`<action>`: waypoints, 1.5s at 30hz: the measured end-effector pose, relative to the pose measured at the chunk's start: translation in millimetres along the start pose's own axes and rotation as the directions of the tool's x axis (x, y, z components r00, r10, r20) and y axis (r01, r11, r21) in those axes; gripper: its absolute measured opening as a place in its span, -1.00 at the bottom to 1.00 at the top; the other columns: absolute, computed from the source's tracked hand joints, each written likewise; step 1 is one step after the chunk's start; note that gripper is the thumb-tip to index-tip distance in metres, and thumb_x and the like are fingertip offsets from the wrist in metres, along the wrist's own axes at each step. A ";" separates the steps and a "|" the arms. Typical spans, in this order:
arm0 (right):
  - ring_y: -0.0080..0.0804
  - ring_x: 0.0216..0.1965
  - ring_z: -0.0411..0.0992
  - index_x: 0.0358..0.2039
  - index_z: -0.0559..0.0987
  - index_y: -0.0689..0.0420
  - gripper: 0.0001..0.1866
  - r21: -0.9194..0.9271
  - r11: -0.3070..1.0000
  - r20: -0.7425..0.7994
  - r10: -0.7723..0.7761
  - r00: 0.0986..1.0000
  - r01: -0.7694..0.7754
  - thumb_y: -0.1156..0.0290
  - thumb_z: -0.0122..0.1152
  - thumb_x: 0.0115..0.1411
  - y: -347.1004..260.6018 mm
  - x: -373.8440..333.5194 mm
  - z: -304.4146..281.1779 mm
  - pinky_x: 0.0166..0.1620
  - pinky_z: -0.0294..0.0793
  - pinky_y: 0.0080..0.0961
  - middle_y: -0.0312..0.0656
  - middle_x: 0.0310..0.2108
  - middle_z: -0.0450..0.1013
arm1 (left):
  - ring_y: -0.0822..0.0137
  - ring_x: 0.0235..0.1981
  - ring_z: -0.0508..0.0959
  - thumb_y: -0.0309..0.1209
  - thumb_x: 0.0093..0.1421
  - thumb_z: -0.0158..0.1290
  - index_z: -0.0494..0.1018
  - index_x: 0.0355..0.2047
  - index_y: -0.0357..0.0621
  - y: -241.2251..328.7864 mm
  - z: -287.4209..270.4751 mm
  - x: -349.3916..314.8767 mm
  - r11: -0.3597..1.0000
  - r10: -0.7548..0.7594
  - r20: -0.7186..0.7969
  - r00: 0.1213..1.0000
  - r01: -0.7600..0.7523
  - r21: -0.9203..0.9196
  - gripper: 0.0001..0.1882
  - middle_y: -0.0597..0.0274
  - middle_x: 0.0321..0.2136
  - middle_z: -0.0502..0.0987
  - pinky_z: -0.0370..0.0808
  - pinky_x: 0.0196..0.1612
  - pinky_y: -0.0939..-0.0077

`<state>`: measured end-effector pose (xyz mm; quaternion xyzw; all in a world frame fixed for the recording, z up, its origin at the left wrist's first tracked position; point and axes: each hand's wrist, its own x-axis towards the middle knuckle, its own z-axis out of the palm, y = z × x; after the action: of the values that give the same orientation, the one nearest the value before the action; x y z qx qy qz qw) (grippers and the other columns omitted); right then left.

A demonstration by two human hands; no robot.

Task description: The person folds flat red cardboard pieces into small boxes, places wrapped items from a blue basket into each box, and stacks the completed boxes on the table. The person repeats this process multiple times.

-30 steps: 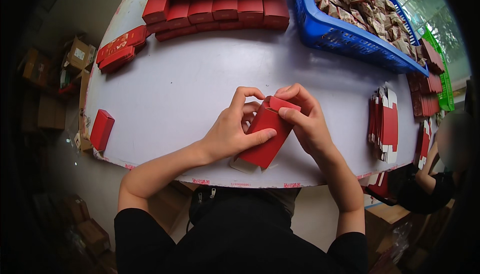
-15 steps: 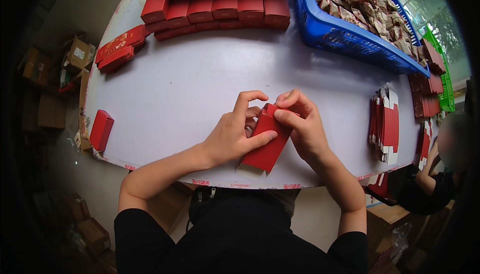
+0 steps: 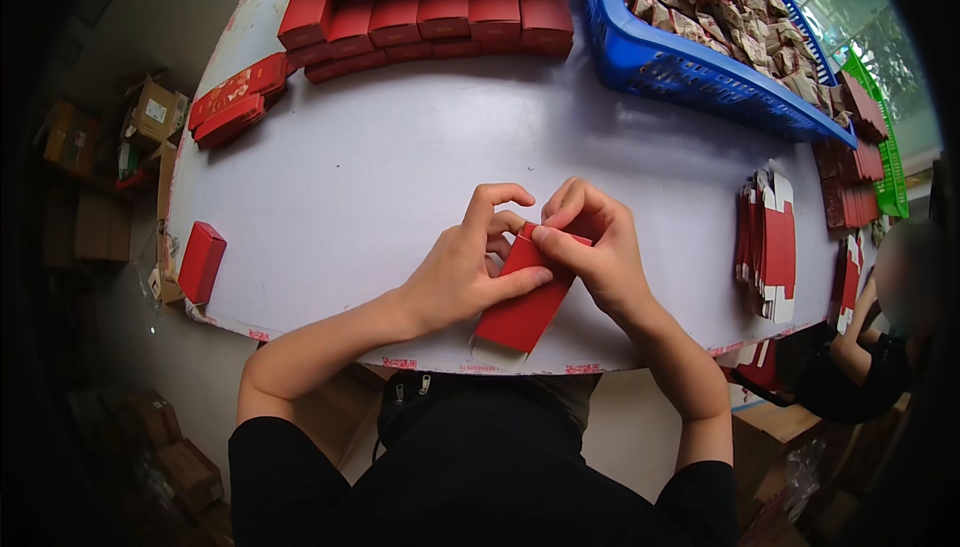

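Red carton [image 3: 522, 319], narrow, plain-faced, pale flap [image 3: 496, 352] sticking out at lower end; held slanted by front edge of white table [image 3: 350, 187]. Left hand [image 3: 455, 272] grips its side, thumb across front; right hand [image 3: 603, 247] pinches top end, partly hiding it. Around: stacked red boxes [image 3: 430, 15] far side, blue basket [image 3: 690, 79] of wrapped packets [image 3: 705, 7] far right, flattened cartons [image 3: 778, 247] right, lone red box [image 3: 202, 265] left.
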<state>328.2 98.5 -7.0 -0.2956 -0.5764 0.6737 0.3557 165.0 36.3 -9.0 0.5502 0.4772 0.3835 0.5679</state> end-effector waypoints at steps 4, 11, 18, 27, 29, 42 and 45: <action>-0.56 -0.28 0.31 -0.46 0.47 0.23 -0.90 -0.044 0.998 0.102 -0.034 0.994 0.039 0.47 0.14 0.07 0.4 -0.2 -2.4 -0.19 0.30 -0.62 -0.23 -0.36 0.32 | 0.31 -0.34 0.53 -0.41 0.05 0.13 0.03 -0.05 -0.06 -8.0 -0.5 1.9 0.996 0.069 -0.054 0.996 -0.072 -0.050 -0.44 0.01 -0.28 0.45 0.47 -0.37 0.54; -0.18 0.00 0.25 0.03 0.36 0.13 -0.54 -0.351 0.864 0.204 -0.306 0.930 0.362 0.30 0.09 0.11 1.5 0.3 4.2 0.05 0.22 -0.36 -0.05 -0.05 0.27 | 0.47 -0.33 0.47 -0.37 0.08 0.12 0.11 -0.10 -0.06 -3.9 -16.0 7.8 0.966 0.108 -0.188 0.976 -0.148 -0.213 -0.54 0.16 -0.30 0.43 0.44 -0.38 0.67; -0.25 -0.20 0.37 0.07 0.34 0.03 -0.52 -0.521 0.837 0.231 -0.050 0.972 0.167 0.32 0.07 0.10 -13.2 0.6 0.1 -0.15 0.39 -0.44 -0.08 -0.16 0.33 | 0.51 -0.38 0.47 -0.27 0.20 -0.04 0.14 -0.12 -0.11 -9.6 -14.7 13.3 0.962 0.141 -0.226 0.964 -0.188 -0.199 -0.67 0.15 -0.33 0.41 0.43 -0.45 0.70; -0.30 -0.19 0.40 0.16 0.02 -0.10 -0.39 0.442 0.895 -0.117 -0.011 0.993 0.062 0.41 0.00 0.13 -15.7 11.5 -15.1 -0.17 0.42 -0.41 -0.06 -0.01 0.26 | 0.22 -0.05 0.37 -0.33 0.20 -0.14 -0.01 0.11 -0.16 -10.6 -15.6 13.1 0.928 0.230 -0.157 0.960 -0.265 -0.262 -0.49 -0.04 -0.06 0.31 0.34 -0.01 0.35; -0.34 -0.18 0.39 0.04 0.10 0.00 -0.46 0.207 0.978 -0.001 -0.028 1.000 0.027 0.47 0.10 0.08 7.8 14.1 -15.8 -0.16 0.42 -0.43 -0.08 -0.06 0.28 | 0.20 0.07 0.26 -0.39 0.14 -0.06 -0.08 0.16 -0.17 -17.8 -1.6 16.1 0.878 0.364 -0.233 0.902 -0.416 -0.236 -0.37 0.00 0.04 0.22 0.22 0.10 0.32; -0.11 -0.03 0.26 -0.31 0.48 0.17 -0.76 -0.810 0.410 0.004 -0.710 0.704 0.418 0.56 0.16 -0.08 -79.4 17.6 -66.7 0.03 0.23 -0.35 -0.04 -0.14 0.30 | 0.29 -0.17 0.48 -0.41 0.10 0.10 0.12 -0.09 -0.24 -34.6 -1.8 17.4 0.942 0.266 -0.294 0.918 -0.312 -0.124 -0.54 0.09 -0.22 0.44 0.45 -0.13 0.44; -0.05 -0.02 0.24 -0.28 0.48 0.15 -0.74 -0.948 0.202 -0.008 -0.786 0.618 0.245 0.48 0.17 -0.06 -108.6 63.3 -137.4 0.07 0.18 -0.29 -0.01 -0.12 0.31 | 0.31 -0.34 0.53 -0.55 0.02 0.14 0.11 -0.20 -0.21 -29.4 2.0 12.4 0.944 0.324 -0.222 0.920 -0.329 0.014 -0.56 0.09 -0.32 0.48 0.50 -0.31 0.49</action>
<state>418.1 237.1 78.8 -0.3732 -0.7867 -0.0115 0.4916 167.3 44.7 -39.7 0.5691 0.4346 0.5372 0.4457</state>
